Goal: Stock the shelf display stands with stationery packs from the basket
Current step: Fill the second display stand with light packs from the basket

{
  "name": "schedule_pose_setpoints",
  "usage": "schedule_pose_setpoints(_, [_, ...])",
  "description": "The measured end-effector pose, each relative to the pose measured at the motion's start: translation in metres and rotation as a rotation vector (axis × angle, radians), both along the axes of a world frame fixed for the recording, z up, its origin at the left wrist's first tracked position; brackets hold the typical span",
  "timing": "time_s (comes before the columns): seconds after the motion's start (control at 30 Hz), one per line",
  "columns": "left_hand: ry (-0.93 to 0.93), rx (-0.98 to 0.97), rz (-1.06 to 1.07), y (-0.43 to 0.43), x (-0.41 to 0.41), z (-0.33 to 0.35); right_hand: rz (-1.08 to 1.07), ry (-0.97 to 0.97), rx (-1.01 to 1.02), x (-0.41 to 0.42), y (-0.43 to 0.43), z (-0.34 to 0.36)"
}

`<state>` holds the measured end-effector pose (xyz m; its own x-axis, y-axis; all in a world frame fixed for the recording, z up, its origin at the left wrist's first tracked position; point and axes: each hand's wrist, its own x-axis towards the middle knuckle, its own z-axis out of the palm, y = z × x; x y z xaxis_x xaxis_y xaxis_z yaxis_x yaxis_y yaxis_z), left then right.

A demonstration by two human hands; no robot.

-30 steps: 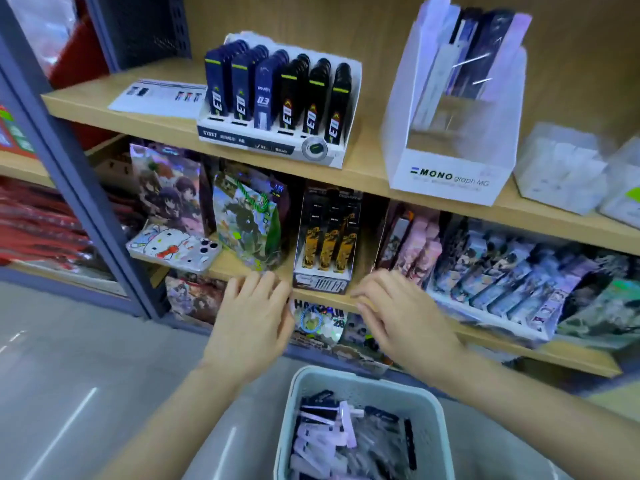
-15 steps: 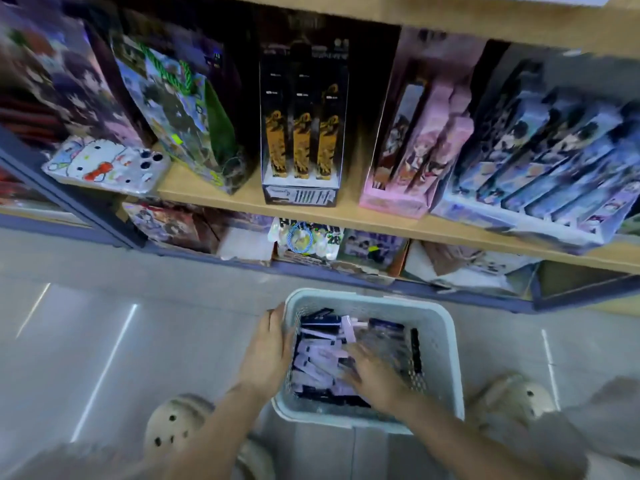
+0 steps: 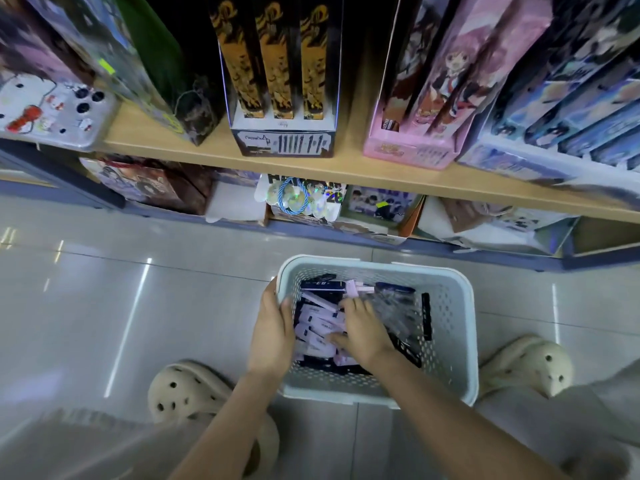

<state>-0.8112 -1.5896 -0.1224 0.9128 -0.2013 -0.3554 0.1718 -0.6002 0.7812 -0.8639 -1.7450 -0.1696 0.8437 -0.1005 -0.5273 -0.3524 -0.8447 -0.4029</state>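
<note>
A pale blue perforated basket (image 3: 464, 306) stands on the floor between my feet. It holds several stationery packs (image 3: 318, 323), pale lilac ones on the left and dark and clear-wrapped ones (image 3: 398, 296) on the right. My left hand (image 3: 272, 327) grips the basket's left rim, thumb inside the wall. My right hand (image 3: 363, 330) is down in the basket with its fingers spread across the lilac packs, touching them; I see no pack lifted. A black and orange display stand (image 3: 282, 143) sits on the wooden shelf (image 3: 346, 168) above.
A pink display box (image 3: 408, 150) and a blue one (image 3: 519, 161) stand right of the black stand, printed bags (image 3: 166, 98) to its left. The bottom shelf (image 3: 311, 202) is packed with goods. My beige clogs (image 3: 187, 389) (image 3: 530, 365) flank the basket on grey tiles.
My view dropped from the shelves to the floor basket. Both hands came down from the shelf edge; the left took the basket's rim and the right went in among the packs.
</note>
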Motion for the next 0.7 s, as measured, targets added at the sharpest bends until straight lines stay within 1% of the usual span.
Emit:
schedule_pose_setpoints(0.17, [-0.020,-0.017,0.014,0.000,0.000,0.000,0.161,-0.024,-0.063,-0.004,-0.002,0.004])
schedule_pose_setpoints(0.4, [-0.009,-0.037,0.061,-0.001,-0.007,0.008,0.172,0.025,-0.094,0.009,0.005,0.011])
schedule_pose_setpoints(0.47, [-0.034,-0.015,0.080,-0.002,-0.011,0.012,0.092,0.032,0.002,0.012,0.005,0.012])
schedule_pose_setpoints(0.5, [-0.080,0.012,0.094,-0.003,-0.013,0.015,0.032,0.023,0.069,0.012,0.005,0.012])
schedule_pose_setpoints(0.57, [-0.181,0.075,0.145,-0.005,-0.020,0.019,-0.133,0.015,0.208,0.006,0.003,0.015])
schedule_pose_setpoints(0.6, [-0.196,0.077,0.172,-0.007,-0.023,0.021,-0.234,0.003,0.281,0.003,0.002,0.019])
schedule_pose_setpoints(0.63, [-0.181,0.048,0.192,-0.011,-0.027,0.026,-0.315,-0.023,0.349,-0.001,0.001,0.025])
schedule_pose_setpoints(0.7, [-0.089,-0.071,0.227,-0.022,-0.035,0.036,-0.422,-0.057,0.459,-0.007,-0.001,0.039])
